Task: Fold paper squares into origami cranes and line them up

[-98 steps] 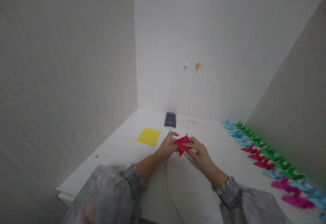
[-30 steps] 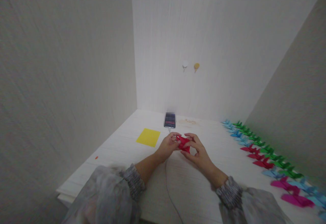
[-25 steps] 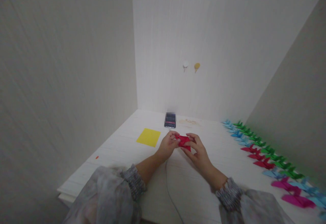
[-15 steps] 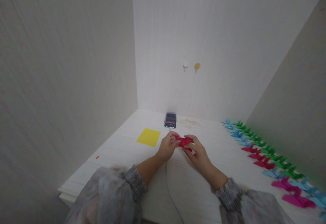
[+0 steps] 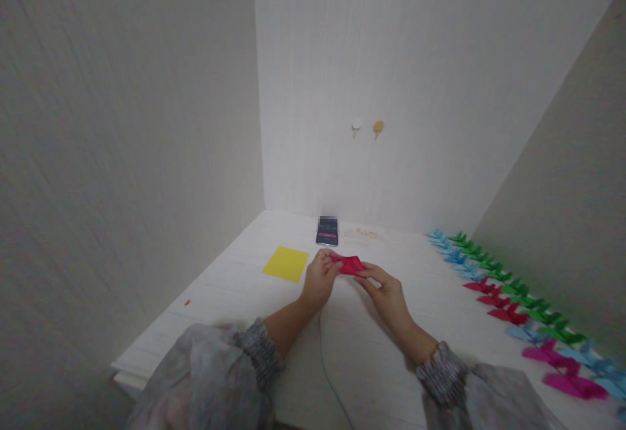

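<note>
1. The thumb and fingers of the left hand (image 5: pixel 320 281) were pinched together on the left end of a folded red paper (image 5: pixel 351 265), covering that end from view.
2. The right hand (image 5: pixel 391 293) gripped the opposite end, its thumb beneath and its fingers along the edge (exactly how the fingertips lay against the paper was too small to tell).
3. The red paper sat between the two hands, above the white table (image 5: pixel 235 296), with a peak on its upper edge.
4. Behind the wrists came gathered grey cuffs and loose grey sleeves (image 5: pixel 205 374).
5. Just left of the left hand, a square yellow sheet (image 5: pixel 286 264) lay flat on the table.
6. Beyond the hands, a phone (image 5: pixel 327 231) was near the back wall (image 5: pixel 317 169), its upper part blurred; a pale cable (image 5: pixel 325 361) ran below the left hand toward the near edge.
7. To the right of the phone, a brownish mark (image 5: pixel 366 234) showed on the tabletop.
8. Farther left, near the table's side edge, was a small orange scrap (image 5: pixel 187 303).
9. Well off to the right stood rows of folded paper figures (image 5: pixel 508 314) in green, blue, red and magenta.
10. On the back wall hung a white hook (image 5: pixel 357 126) and, beside it, a gold hook (image 5: pixel 378 128).
</note>
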`<state>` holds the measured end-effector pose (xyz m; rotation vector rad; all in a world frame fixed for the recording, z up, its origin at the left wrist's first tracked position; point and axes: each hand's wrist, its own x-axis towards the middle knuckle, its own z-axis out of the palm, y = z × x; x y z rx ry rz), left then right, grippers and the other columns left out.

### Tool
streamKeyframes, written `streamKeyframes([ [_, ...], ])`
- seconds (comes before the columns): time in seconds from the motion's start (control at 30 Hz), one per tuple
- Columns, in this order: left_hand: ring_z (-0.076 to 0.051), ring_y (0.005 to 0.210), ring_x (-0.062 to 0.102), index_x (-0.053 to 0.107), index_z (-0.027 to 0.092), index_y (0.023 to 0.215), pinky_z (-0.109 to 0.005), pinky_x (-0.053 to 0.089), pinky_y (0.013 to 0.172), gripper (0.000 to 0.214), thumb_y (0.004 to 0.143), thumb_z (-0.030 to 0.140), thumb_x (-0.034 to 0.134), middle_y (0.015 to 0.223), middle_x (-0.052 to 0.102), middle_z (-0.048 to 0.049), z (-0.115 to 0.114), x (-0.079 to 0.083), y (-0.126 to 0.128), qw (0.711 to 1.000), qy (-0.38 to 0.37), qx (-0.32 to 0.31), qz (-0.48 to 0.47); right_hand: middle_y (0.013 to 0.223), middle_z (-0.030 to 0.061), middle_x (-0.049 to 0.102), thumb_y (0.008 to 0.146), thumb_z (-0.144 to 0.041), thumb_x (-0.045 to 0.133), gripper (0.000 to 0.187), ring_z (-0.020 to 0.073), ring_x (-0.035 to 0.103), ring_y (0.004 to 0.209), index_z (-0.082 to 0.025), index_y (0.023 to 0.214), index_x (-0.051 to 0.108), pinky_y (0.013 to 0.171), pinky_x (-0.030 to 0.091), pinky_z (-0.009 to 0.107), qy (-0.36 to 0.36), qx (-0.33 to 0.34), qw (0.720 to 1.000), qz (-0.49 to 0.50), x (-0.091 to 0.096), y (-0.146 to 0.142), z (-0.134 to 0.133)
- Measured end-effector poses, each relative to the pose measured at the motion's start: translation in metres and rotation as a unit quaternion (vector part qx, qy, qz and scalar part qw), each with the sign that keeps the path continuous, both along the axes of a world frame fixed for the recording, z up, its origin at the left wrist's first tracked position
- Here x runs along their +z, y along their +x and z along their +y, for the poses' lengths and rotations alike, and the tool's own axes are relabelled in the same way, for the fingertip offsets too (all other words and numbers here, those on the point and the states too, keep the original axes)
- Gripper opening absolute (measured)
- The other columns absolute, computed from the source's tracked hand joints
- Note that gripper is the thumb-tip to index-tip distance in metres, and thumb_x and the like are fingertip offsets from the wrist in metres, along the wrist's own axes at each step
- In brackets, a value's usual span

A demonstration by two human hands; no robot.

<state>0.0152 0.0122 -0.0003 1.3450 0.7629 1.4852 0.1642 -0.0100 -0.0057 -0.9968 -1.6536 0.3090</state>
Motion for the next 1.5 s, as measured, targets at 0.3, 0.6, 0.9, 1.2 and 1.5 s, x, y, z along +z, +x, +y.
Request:
streamKeyframes([
  [0.3, -0.012, 0.067, 0.056, 0.048, 0.016, 0.082, -0.024, 0.043, 0.064, 0.016, 0.069, 0.022, 0.056, 0.073, 0.058, -0.0016, 0.008, -0.010, -0.005, 0.999, -0.006, -0.020, 0.030, 0.098, 0.0077, 0.061, 0.076, -0.021, 0.052, 0.012, 0.0198, 0.057, 0.088, -0.023, 0.075, 0.064, 0.073, 0.047, 0.037, 0.064, 0.038, 0.984, -0.164, 0.001, 0.010, -0.002],
  [0.6, -0.012, 0.069, 0.058, 0.046, 0.016, 0.084, -0.025, 0.044, 0.065, 0.013, 0.073, 0.019, 0.051, 0.073, 0.058, -0.0017, 0.005, -0.007, -0.003, 0.998, 0.025, 0.037, 0.055, 0.074, 0.0060, 0.065, 0.073, -0.035, 0.054, 0.019, 0.0190, 0.060, 0.070, -0.018, 0.075, 0.062, 0.068, 0.047, 0.031, -0.088, -0.001, 0.995, -0.056, 0.007, -0.001, -0.004],
  [0.9, -0.013, 0.079, 0.059, 0.044, 0.016, 0.084, -0.030, 0.046, 0.074, 0.023, 0.067, 0.020, 0.060, 0.082, 0.059, -0.0042, -0.001, 0.000, 0.000, 1.000, 0.022, 0.001, 0.019, 0.064, 0.0025, 0.058, 0.072, -0.039, 0.052, 0.023, 0.0165, 0.053, 0.062, -0.017, 0.066, 0.056, 0.060, 0.041, 0.027, -0.125, -0.035, 0.991, -0.009, 0.006, -0.005, -0.004],
  [1.2, -0.015, 0.086, 0.057, 0.044, 0.016, 0.087, -0.032, 0.046, 0.076, 0.040, 0.056, 0.015, 0.069, 0.090, 0.057, -0.0058, -0.001, -0.002, 0.001, 0.999, -0.003, -0.041, -0.015, 0.057, -0.0010, 0.056, 0.068, -0.033, 0.058, 0.019, 0.0130, 0.051, 0.053, -0.018, 0.061, 0.050, 0.052, 0.038, 0.023, -0.170, 0.031, 0.982, 0.081, 0.006, -0.008, -0.006],
  [1.5, -0.012, 0.073, 0.058, 0.040, 0.016, 0.082, -0.030, 0.047, 0.071, 0.043, 0.052, 0.014, 0.071, 0.080, 0.058, -0.0023, 0.001, -0.003, 0.000, 0.999, -0.024, -0.013, -0.038, 0.070, -0.0028, 0.061, 0.064, -0.024, 0.065, 0.038, 0.0117, 0.057, 0.060, -0.023, 0.093, 0.041, 0.060, 0.045, 0.026, -0.158, 0.136, 0.947, 0.244, 0.012, -0.018, -0.011],
])
